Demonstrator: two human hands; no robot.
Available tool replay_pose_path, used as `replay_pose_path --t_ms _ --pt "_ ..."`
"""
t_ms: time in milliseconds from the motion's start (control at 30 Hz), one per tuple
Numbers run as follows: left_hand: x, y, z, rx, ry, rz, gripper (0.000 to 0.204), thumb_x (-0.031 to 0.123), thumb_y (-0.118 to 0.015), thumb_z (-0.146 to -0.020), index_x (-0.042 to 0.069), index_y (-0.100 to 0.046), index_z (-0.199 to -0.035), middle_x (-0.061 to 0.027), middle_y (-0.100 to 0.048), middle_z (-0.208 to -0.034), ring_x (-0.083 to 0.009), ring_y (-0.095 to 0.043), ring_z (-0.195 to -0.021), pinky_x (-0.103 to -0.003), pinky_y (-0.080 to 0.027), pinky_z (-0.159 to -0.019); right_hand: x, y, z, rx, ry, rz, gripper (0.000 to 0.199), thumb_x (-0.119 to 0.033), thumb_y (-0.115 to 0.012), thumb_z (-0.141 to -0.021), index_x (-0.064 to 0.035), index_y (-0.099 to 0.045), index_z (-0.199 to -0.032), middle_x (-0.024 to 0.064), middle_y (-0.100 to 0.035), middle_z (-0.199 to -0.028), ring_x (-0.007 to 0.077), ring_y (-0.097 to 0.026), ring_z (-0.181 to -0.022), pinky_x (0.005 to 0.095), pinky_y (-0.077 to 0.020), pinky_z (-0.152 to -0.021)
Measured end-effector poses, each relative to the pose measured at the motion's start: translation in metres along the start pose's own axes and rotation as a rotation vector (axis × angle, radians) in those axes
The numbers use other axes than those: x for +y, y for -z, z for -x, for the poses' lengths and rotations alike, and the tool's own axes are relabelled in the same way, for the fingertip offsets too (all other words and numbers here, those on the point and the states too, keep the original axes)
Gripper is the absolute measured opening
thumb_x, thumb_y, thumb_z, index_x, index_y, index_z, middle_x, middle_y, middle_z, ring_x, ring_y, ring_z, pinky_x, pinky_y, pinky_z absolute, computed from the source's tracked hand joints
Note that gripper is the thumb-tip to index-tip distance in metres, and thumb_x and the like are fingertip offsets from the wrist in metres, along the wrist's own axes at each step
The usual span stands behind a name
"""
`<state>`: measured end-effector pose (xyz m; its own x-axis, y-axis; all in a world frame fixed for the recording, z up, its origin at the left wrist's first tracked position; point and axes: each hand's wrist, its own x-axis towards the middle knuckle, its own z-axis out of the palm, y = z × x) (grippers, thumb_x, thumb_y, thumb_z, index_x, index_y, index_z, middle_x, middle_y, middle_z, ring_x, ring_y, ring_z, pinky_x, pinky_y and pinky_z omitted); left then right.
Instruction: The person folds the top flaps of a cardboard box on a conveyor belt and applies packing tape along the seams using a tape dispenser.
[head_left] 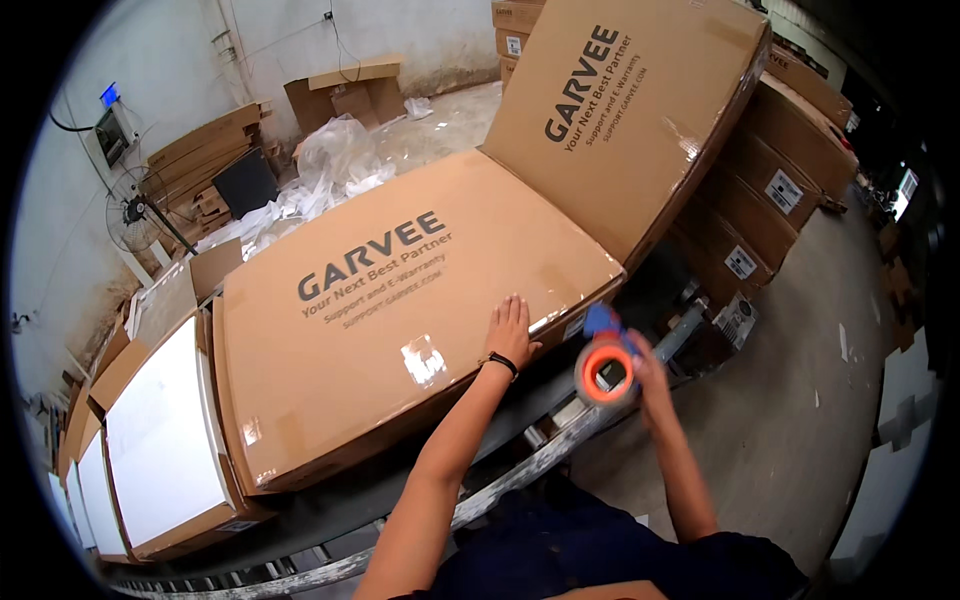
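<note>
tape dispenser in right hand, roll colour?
Orange roll on a blue-handled dispenser, head view.

Roller conveyor [520, 470] w/ flat cardboard boxes: sealed box [400, 310], open box [165, 440] (white panel inside).

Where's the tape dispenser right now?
Head view, right of centre: the tape dispenser is in the right hand, just off the near right edge of the flat cardboard box.
</note>
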<state>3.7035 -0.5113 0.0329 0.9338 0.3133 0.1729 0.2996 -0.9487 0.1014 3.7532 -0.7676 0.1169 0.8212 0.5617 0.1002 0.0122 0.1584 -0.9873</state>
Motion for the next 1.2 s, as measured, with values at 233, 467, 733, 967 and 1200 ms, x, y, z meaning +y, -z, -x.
replay_pose_path --t_ms 233,467,733,967,1200 --pt "0.031 -0.001 -0.027 -0.022 0.041 -0.040 0.078 0.041 -0.061 -0.078 -0.001 -0.029 -0.135 -0.0171 -0.028 -0.142 -0.0281 -0.027 -0.132 -0.042 -0.020 -0.109 -0.125 -0.040 -0.186 -0.035 0.431 0.743 0.050 -0.031 -0.063 -0.073 -0.0150 -0.055 -0.120 0.0183 -0.055 -0.096 0.0310 -0.059 -0.088 0.0366 -0.0463 -0.078" --pt "0.041 -0.005 -0.028 -0.036 0.064 -0.007 0.075 0.037 -0.059 -0.079 -0.004 -0.029 -0.134 -0.0200 -0.029 -0.140 -0.0322 -0.029 -0.130 -0.044 -0.024 -0.107 -0.009 -0.024 -0.226 -0.619 -0.054 1.258 0.055 -0.047 -0.059 -0.061 -0.0142 -0.064 -0.106 0.0167 -0.064 -0.099 0.0328 -0.061 -0.093 0.0392 -0.0475 -0.083" --pt "0.040 -0.007 -0.031 0.052 0.060 -0.033 0.077 0.037 -0.062 -0.078 -0.002 -0.028 -0.135 -0.0190 -0.029 -0.142 -0.0312 -0.028 -0.131 -0.044 -0.023 -0.107 0.001 -0.023 -0.235 -0.641 -0.083 1.221 0.056 -0.048 -0.058 -0.062 -0.0143 -0.062 -0.107 0.0180 -0.063 -0.099 0.0346 -0.061 -0.091 0.0411 -0.0487 -0.079" --pt "0.036 -0.008 -0.025 0.003 0.065 -0.028 0.075 0.040 -0.059 -0.080 -0.003 -0.029 -0.134 -0.0194 -0.029 -0.141 -0.0312 -0.028 -0.131 -0.044 -0.022 -0.108 -0.006 0.046 -0.071 -0.440 -0.171 1.231 0.066 -0.048 -0.064 -0.065 -0.0211 -0.052 -0.123 0.0278 -0.051 -0.097 0.0443 -0.058 -0.085 0.0463 -0.0488 -0.077" --pt "0.037 -0.006 -0.026 -0.030 0.066 -0.011 0.076 0.037 -0.060 -0.080 -0.003 -0.028 -0.135 -0.0196 -0.027 -0.142 -0.0319 -0.025 -0.133 -0.044 -0.021 -0.108 0.009 0.054 -0.091 -0.538 -0.242 1.215 0.066 -0.048 -0.063 -0.064 -0.0214 -0.052 -0.124 0.0268 -0.052 -0.098 0.0429 -0.058 -0.085 0.0458 -0.0487 -0.077"
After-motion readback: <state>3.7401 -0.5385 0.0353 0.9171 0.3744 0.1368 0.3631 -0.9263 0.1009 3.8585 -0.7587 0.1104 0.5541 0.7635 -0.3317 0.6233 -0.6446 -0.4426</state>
